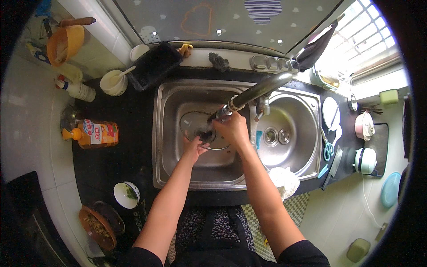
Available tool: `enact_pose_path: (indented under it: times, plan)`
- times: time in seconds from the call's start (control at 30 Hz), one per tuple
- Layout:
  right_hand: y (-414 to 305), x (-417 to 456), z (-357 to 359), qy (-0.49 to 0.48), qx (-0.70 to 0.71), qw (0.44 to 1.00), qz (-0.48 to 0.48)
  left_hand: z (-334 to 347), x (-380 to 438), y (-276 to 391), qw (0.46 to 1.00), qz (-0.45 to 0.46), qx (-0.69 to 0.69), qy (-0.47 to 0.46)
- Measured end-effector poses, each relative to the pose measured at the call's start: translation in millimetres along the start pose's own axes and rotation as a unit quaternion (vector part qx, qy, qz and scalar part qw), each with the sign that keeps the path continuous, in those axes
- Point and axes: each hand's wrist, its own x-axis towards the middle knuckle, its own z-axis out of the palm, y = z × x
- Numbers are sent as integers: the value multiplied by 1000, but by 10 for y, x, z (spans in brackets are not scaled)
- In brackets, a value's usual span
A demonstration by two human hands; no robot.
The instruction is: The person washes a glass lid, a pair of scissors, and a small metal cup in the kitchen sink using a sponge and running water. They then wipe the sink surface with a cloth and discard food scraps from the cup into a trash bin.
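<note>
Over the left basin of the steel sink [213,170], my left hand [196,147] grips the near rim of a round glass lid [190,125] with a metal edge. My right hand [233,128] closes around the spray head at the end of the metal faucet [260,90], just above the lid. Water appears to run from the spray head onto the lid, though the hand partly hides it. A dark knob or patch shows at the lid's middle.
An orange dish soap bottle [100,133] and a white bowl with a spoon [114,82] stand left. The round right basin [283,133] has a crumpled white cloth [285,182] at its near edge. Blue-handled scissors [328,152] and a knife [334,163] lie on the right counter.
</note>
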Motion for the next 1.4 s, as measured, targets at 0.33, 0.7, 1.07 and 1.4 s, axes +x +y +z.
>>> enact_pose_path:
  times: [0.33, 0.7, 1.07, 1.4]
  plan:
    - [435, -79, 141, 29, 95, 995, -27, 171, -165, 92, 997, 43, 60, 30]
    - [649, -402, 120, -226, -167, 941, -188, 157, -913, 566, 892, 124, 434, 6]
    - [432, 1, 42, 13, 62, 995, -78, 17, -681, 384, 898, 71, 431, -57]
    - [260, -83, 92, -103, 128, 986, 1, 91, -241, 331, 986, 30, 154, -59]
